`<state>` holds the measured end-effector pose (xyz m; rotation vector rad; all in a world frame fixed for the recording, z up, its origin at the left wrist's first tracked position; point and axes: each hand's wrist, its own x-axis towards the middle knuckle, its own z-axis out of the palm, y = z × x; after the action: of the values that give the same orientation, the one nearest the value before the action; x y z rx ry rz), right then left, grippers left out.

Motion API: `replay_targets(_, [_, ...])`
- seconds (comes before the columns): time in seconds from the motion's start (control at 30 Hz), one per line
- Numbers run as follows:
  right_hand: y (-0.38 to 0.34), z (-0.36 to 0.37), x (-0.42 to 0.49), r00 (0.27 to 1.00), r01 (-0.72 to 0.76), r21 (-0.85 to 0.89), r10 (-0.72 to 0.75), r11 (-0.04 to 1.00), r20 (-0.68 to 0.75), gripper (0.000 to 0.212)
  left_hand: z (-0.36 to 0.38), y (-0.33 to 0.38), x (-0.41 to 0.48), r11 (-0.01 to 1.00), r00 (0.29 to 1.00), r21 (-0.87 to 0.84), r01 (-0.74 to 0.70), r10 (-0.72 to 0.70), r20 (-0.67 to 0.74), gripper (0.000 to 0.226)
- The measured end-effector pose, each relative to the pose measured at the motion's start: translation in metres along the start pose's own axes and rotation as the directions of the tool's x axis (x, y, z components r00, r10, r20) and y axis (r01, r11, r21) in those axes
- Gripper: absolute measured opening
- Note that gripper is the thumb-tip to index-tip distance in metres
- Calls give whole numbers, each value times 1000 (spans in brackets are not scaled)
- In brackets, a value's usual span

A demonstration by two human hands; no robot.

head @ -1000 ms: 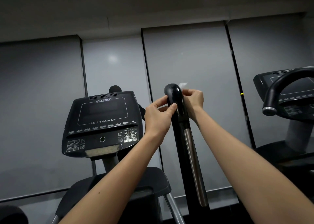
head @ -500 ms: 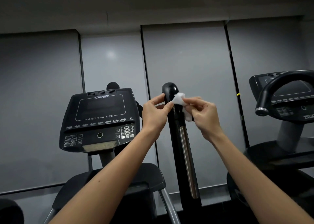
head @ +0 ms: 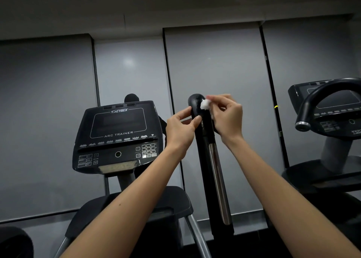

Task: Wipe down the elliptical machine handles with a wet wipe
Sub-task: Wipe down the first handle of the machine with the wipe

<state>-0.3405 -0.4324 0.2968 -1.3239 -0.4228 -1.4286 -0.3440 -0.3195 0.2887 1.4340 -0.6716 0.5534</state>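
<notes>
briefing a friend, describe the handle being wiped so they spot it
Find the Cybex Arc Trainer console; just right of it stands a straight black handle. Unlike the curved handle farther right, it carries a metal strip and a white wipe near its rounded top.

Grey wall panels (head: pixel 214 66) behind — Cybex console (head: pixel 117 132) at left, another machine (head: pixel 332 109) at right.

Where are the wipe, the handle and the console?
wipe (head: pixel 205 104), head view, middle of the white wad.
handle (head: pixel 195 102), head view, its rounded black top.
console (head: pixel 119 121), head view, its dark screen.
</notes>
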Motion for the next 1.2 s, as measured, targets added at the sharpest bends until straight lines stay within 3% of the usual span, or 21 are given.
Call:
replay_targets(0.13, [10, 9, 20, 996, -82, -56, 80, 995, -43, 12, 0, -2, 2, 1000, 1000, -2, -16, 16, -7, 39])
replay_targets(0.23, [18, 9, 15, 954, -289, 73, 293, 955, -56, 10, 0, -4, 2, 1000, 1000, -9, -27, 27, -6, 39])
replay_targets(0.33, [22, 1, -2, 889, -457, 208, 450, 865, 81, 12, 0, -4, 2, 999, 999, -9, -31, 31, -15, 38])
replay_targets(0.43, [23, -13, -16, 835, -549, 226, 522, 804, 171, 18, 0, -5, 3, 999, 999, -4, -34, 34, -20, 39])
replay_targets(0.6, [4, -30, -26, 886, -462, 153, 449, 874, 112, 19, 0, -5, 2, 997, 997, 31, -72, 74, -36, 34])
replay_targets(0.7, [-13, -26, -25, 927, -368, 120, 354, 922, 122, 12, -2, -6, 2, 995, 996, 63, -83, 85, -35, 18])
replay_targets(0.77, [-20, -23, -22, 950, -298, 75, 287, 952, 125, 10, -5, -3, 0, 999, 999, -10, -42, 42, -9, 3])
replay_targets(0.87, [-26, -23, -22, 961, -213, 40, 202, 976, 188, 14, -10, 2, 1, 987, 997, -150, 48, -37, 73, 20])
replay_targets(0.97, [-29, -26, -23, 954, -162, 24, 150, 987, 262, 24, -13, 4, 4, 981, 992, -176, 86, -68, 107, 22])
replay_targets(1.1, [-37, -34, -21, 946, -230, 139, 188, 963, 263, 37, -15, 1, 12, 958, 984, -230, 171, -180, -17, 16])
replay_targets(1.2, [-35, -39, -18, 966, -204, 118, 180, 972, 184, 33, -27, 3, 23, 930, 949, -275, 244, -288, -130, 19])
